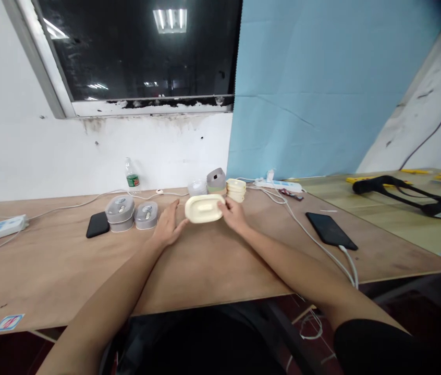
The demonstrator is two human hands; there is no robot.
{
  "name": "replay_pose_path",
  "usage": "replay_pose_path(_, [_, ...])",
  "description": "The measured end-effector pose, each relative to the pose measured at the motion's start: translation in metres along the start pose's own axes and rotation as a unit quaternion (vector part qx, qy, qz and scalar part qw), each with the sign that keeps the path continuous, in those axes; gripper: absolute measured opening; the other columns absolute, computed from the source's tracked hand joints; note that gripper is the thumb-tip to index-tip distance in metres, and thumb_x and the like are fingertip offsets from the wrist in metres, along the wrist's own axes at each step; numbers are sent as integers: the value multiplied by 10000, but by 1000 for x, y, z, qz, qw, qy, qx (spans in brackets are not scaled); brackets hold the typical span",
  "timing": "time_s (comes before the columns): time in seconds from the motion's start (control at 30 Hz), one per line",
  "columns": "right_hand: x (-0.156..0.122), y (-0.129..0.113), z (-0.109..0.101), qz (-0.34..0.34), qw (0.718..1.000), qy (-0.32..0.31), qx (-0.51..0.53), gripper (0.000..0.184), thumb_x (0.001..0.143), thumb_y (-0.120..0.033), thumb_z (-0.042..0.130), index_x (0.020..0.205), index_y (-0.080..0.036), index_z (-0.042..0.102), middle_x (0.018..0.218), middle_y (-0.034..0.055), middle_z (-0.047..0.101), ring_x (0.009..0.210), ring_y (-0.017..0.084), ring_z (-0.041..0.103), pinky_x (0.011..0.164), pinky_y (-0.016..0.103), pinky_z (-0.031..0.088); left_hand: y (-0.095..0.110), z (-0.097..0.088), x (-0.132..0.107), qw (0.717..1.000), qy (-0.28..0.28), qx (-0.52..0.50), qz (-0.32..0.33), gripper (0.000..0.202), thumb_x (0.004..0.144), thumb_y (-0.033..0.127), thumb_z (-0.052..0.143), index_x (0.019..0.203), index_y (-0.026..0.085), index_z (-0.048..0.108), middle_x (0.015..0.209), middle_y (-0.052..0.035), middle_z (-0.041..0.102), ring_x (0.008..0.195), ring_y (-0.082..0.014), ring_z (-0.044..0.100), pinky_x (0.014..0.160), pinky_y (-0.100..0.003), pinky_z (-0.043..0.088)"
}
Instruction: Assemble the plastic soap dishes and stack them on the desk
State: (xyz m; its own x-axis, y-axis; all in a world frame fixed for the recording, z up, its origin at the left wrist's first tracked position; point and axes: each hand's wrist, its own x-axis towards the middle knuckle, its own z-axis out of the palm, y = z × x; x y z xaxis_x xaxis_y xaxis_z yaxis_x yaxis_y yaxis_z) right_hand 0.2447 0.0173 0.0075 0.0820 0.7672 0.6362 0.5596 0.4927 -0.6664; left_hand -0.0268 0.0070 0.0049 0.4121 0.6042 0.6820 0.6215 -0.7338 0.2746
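Observation:
My right hand (234,213) grips the right end of a cream plastic lid or shallow tray (204,209), oblong with a recessed middle, held tilted above the table. At its left end my left hand (169,224) lies with fingers stretched out, the thumb close to the rim; whether it touches cannot be made out. Left of that hand sit a small grey lidded box (146,214) and a larger grey lidded box (120,212). Behind the cream piece stand a stack of cream containers (236,189), a grey container (216,179) and a translucent one (197,187).
A black phone (97,225) lies at the left, and another phone (330,230) with a white cable lies at the right. Power strips (279,185) and cords run along the back. A plastic bottle (132,174) stands by the wall. A black strap-like device (412,195) rests far right.

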Motion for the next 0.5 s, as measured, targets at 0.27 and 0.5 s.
replay_pose_path(0.27, [-24,-23,32,-14,968,-214,-127,432,780,-312,655,1182,-171,585,709,0,618,661,155,544,653,258,391,-3,4,-1,982,-185,39,-9,477,909,526,444,1185,175,611,1190,-125,604,1081,-274,578,975,-436,447])
replay_pose_path(0.5, [-2,1,-1,-20,976,-126,-176,291,856,-370,585,1078,-191,645,831,46,674,770,186,612,741,291,447,0,-1,0,983,-179,21,-20,487,938,543,369,1109,204,674,1199,-92,613,1105,-242,567,1004,-394,429])
